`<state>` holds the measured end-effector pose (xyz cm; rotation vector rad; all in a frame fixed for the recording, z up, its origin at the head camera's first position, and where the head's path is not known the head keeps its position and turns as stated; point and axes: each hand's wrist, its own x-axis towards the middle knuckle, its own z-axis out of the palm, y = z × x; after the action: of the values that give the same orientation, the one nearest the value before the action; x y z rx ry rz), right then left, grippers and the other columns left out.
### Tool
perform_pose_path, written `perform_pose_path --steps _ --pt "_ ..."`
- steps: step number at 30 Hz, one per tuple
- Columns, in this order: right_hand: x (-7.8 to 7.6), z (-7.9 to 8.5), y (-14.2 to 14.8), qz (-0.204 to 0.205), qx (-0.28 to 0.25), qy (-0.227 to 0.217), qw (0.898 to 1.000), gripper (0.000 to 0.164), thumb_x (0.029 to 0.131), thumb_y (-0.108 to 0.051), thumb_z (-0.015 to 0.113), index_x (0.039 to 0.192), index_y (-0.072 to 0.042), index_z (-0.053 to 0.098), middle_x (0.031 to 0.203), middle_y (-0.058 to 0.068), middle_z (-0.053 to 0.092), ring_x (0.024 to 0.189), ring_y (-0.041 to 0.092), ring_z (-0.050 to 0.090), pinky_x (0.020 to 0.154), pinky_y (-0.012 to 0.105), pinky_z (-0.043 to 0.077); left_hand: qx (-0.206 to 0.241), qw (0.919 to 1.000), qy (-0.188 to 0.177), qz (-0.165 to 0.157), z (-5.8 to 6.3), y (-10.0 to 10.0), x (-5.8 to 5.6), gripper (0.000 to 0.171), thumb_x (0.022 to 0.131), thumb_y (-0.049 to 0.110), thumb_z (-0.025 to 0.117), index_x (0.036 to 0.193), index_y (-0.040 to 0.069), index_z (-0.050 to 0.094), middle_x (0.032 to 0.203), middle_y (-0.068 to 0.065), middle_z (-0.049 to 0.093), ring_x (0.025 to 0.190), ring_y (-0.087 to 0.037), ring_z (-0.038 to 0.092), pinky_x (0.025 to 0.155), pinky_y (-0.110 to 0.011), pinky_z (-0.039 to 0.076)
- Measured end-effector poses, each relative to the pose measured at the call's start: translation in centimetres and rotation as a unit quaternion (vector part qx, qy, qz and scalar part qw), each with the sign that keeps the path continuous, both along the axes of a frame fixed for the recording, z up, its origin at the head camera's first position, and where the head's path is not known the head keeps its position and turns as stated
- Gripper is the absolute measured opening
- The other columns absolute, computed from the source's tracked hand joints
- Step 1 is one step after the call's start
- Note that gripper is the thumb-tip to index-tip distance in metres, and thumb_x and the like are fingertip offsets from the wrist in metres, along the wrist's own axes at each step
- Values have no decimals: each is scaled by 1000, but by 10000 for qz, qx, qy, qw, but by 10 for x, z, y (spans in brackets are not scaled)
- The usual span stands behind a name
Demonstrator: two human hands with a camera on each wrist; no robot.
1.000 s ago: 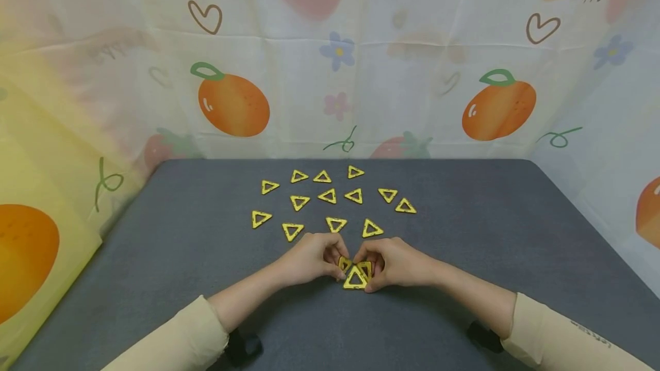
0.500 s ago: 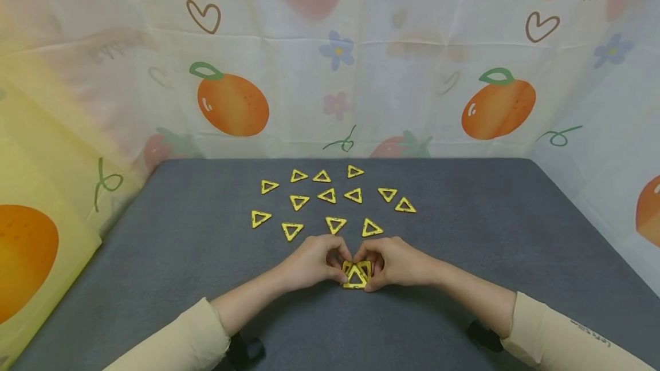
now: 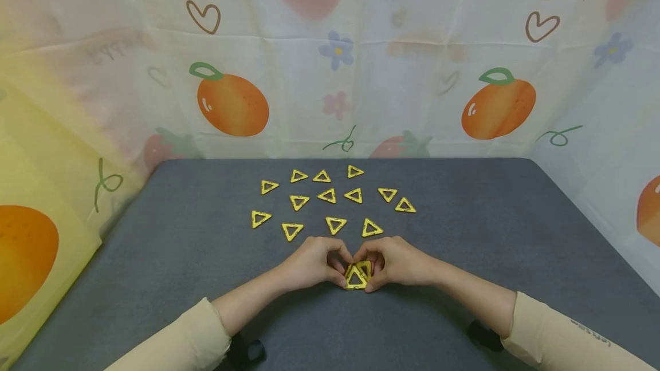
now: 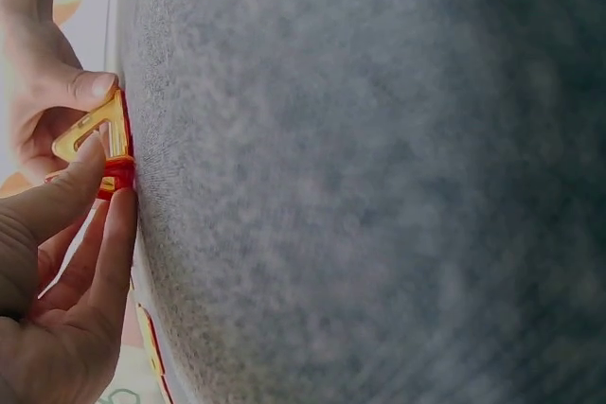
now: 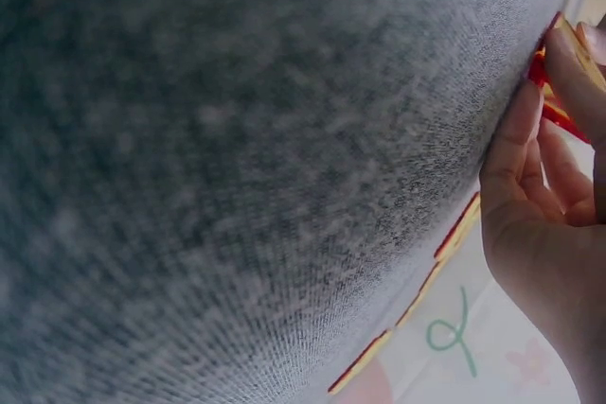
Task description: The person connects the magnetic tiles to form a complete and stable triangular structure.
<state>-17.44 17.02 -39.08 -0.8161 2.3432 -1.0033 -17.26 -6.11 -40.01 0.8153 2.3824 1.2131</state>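
Note:
Between the two hands, yellow triangular tiles stand close together on the table, the front triangle tile [image 3: 355,278] facing me. Behind it on the right leans another triangle tile [image 3: 365,268], held by the curled thumb and fingers of my right hand [image 3: 399,262]. My left hand [image 3: 309,263] pinches a tile on the left side of the group, mostly covered by the fingers in the head view. In the left wrist view the upright yellow tile [image 4: 118,125] shows a red edge, with the left thumb touching it. The right wrist view shows the right fingers around a tile [image 5: 565,35].
Several loose yellow triangle tiles, among them one triangle [image 3: 336,225] and another triangle [image 3: 372,228], lie scattered flat beyond the hands on the dark grey table [image 3: 464,216]. A printed fabric backdrop [image 3: 402,73] hangs behind the table.
My left hand has brought its tile rightward and in against the front triangle, and that tile is now mostly hidden. The right hand has stayed nearly still.

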Motion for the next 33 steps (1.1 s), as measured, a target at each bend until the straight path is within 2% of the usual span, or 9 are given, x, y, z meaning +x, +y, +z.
perform_pose_path --steps 10,18,33 --pt "0 1 -3 -30 -34 88 10000 48 73 -19 87 117 -16 71 78 -4 69 65 5 63 60 21 53 -30 10000 39 69 1 0 1 31 72 5 86 100 10 73 94 -4 74 80 -10 71 68 -19 55" --pt "1 0 -5 -15 -77 320 9995 47 71 -20 88 115 -14 72 76 -5 69 63 1 60 58 20 52 -166 9998 81 78 3 2 3 32 71 6 87 99 10 72 96 -3 73 81 -8 69 69 -19 55" --pt "4 2 -6 189 100 950 9952 43 71 -22 88 110 -14 74 78 -3 65 63 -3 54 58 17 50 -345 9983 468 9 8 9 7 29 70 2 87 95 6 71 93 -6 72 78 -11 68 66 -20 53"
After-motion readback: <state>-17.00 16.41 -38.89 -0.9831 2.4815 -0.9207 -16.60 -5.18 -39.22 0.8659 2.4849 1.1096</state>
